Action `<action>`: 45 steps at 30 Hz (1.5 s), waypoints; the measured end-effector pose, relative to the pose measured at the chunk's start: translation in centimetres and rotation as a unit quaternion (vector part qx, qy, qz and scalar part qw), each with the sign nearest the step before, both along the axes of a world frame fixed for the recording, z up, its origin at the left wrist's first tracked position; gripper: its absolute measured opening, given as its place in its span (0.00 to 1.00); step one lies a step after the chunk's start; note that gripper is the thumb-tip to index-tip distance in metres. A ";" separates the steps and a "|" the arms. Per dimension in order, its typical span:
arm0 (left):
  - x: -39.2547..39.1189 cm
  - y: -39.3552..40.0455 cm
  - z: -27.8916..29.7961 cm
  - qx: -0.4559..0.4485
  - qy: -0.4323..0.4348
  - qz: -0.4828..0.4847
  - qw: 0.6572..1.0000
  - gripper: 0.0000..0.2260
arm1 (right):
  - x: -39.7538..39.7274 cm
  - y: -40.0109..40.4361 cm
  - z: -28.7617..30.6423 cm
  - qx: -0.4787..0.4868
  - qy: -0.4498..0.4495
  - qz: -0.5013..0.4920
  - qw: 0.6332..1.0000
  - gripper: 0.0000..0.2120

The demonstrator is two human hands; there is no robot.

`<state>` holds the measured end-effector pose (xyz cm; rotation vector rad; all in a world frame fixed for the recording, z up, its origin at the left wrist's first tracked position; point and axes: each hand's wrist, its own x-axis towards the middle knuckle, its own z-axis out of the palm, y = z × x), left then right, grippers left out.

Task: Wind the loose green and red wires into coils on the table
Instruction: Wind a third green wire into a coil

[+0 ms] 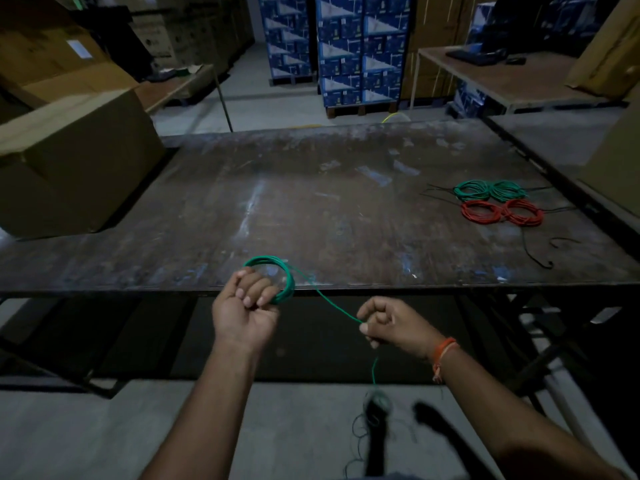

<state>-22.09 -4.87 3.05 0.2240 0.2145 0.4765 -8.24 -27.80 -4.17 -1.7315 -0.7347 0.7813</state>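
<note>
Left hand (246,302) of ours grips a partly wound green coil (277,277) over the near edge of the table (311,188), fingers curled round its loops. Our right hand (388,323) pinches the loose green wire (334,305) that runs from the coil to it, then drops toward a blurred tangle on the floor (375,407). At the far right of the table lie two finished green coils (490,190) side by side and, just nearer, two red coils (502,212). A cardboard box (69,168) sits at the table's left end.
</note>
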 end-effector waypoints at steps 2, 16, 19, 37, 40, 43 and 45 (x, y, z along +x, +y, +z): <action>0.2 0.6 0.0 0.026 0.018 0.009 0.999 0.11 | -0.3 -0.3 -0.3 0.005 -0.077 -0.038 0.996 0.04; 1.4 -4.9 -2.1 0.540 0.267 0.038 0.797 0.15 | -3.9 3.5 7.2 0.142 -0.365 0.072 0.917 0.04; 0.8 -5.2 -2.3 0.558 0.224 -0.039 0.798 0.18 | -3.2 3.7 7.7 0.141 -0.374 0.038 0.916 0.04; 0.9 -6.4 -1.0 0.306 0.135 -0.153 0.930 0.10 | -2.8 4.9 5.2 0.133 0.158 -0.072 0.976 0.10; 1.0 -6.7 -1.2 0.308 0.127 -0.144 0.932 0.11 | -2.8 5.1 5.2 0.107 0.244 -0.074 0.961 0.11; 1.0 -6.9 -1.1 0.311 0.119 -0.162 0.929 0.11 | -3.0 5.7 5.4 0.134 0.302 -0.138 0.934 0.11; 1.0 -7.2 -0.9 0.321 0.106 -0.182 0.924 0.11 | -3.0 6.1 5.2 0.126 0.292 -0.187 0.929 0.09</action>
